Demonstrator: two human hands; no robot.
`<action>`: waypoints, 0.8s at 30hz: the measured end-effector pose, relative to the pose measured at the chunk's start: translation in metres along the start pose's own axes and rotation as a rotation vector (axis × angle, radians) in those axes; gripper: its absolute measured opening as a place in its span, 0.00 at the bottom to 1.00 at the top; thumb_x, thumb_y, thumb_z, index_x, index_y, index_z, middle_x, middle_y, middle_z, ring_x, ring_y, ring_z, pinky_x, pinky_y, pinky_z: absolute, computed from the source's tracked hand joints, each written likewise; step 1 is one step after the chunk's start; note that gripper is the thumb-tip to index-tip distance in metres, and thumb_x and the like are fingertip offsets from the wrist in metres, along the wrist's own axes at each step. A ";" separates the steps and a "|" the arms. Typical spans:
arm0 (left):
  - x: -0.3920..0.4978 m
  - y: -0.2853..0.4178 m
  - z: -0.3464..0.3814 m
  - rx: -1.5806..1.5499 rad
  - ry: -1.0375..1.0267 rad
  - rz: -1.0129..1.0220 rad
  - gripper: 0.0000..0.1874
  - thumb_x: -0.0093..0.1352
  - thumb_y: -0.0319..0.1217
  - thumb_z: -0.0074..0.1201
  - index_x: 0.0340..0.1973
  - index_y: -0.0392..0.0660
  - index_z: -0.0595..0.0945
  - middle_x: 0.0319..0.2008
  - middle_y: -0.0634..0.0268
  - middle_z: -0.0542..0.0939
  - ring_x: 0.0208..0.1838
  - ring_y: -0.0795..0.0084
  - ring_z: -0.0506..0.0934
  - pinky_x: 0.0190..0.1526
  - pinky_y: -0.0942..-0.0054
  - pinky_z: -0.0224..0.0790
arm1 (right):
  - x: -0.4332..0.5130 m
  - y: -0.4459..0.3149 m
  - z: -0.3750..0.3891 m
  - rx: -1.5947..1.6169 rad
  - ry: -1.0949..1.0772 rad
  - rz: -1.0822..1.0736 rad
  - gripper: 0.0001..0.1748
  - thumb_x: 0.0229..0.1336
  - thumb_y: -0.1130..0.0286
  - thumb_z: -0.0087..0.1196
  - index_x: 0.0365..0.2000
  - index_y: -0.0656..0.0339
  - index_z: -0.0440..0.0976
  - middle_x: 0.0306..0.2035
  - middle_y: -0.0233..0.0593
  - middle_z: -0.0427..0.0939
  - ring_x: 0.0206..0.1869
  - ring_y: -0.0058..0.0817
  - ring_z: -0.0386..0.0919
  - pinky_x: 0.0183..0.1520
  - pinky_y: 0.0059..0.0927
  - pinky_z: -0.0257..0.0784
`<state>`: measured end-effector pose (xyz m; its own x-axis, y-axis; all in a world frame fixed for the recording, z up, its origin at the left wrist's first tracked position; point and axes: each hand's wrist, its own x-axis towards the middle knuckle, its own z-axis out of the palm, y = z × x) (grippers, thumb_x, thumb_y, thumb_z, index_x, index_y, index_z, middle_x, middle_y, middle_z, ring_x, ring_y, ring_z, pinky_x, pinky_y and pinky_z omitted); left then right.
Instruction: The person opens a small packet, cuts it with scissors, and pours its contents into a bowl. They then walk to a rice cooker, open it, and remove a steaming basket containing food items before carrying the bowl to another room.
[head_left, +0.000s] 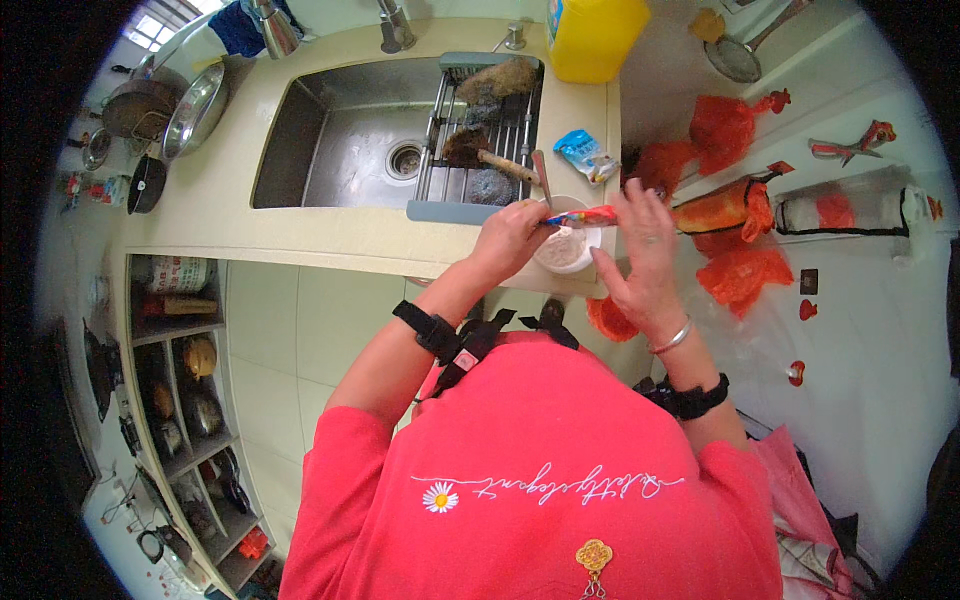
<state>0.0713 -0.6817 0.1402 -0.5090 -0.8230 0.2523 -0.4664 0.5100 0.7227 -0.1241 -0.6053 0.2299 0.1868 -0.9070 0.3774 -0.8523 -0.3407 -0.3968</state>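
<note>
My left hand pinches one end of a small red and blue plastic packet above a white bowl. My right hand is at the packet's other end, its fingers spread and raised; whether its palm touches the packet I cannot tell. Inside the bowl lies a pale powder, and a utensil with a reddish-brown handle leans up out of it. The bowl stands at the counter's front right corner. Behind it on the counter lies a blue and white packet.
Left of the bowl, a metal drying rack holding a wooden-handled brush and scourers spans part of the steel sink. A yellow plastic jug stands at the back right. Red bags hang on the right wall.
</note>
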 end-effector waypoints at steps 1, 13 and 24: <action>0.000 0.000 0.000 0.005 0.005 -0.014 0.08 0.64 0.32 0.56 0.30 0.40 0.76 0.28 0.54 0.75 0.33 0.52 0.75 0.34 0.59 0.67 | 0.000 0.000 0.000 -0.001 0.070 0.007 0.37 0.50 0.66 0.58 0.62 0.59 0.59 0.66 0.46 0.57 0.67 0.47 0.52 0.67 0.44 0.46; 0.001 0.000 0.000 0.011 0.008 0.006 0.08 0.63 0.31 0.57 0.30 0.39 0.76 0.28 0.54 0.75 0.34 0.52 0.75 0.35 0.59 0.67 | -0.005 0.000 0.000 -0.012 -0.058 0.012 0.38 0.49 0.67 0.58 0.62 0.60 0.59 0.66 0.47 0.57 0.67 0.47 0.52 0.67 0.45 0.47; 0.002 0.004 0.000 0.026 0.014 0.036 0.08 0.62 0.30 0.57 0.31 0.40 0.77 0.29 0.56 0.76 0.35 0.53 0.75 0.36 0.61 0.69 | -0.005 0.003 0.000 0.001 0.076 0.041 0.33 0.52 0.66 0.57 0.59 0.60 0.62 0.63 0.46 0.62 0.65 0.44 0.56 0.65 0.43 0.51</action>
<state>0.0685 -0.6811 0.1440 -0.5156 -0.8074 0.2869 -0.4669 0.5455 0.6961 -0.1276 -0.6015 0.2271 0.1142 -0.8988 0.4231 -0.8579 -0.3040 -0.4143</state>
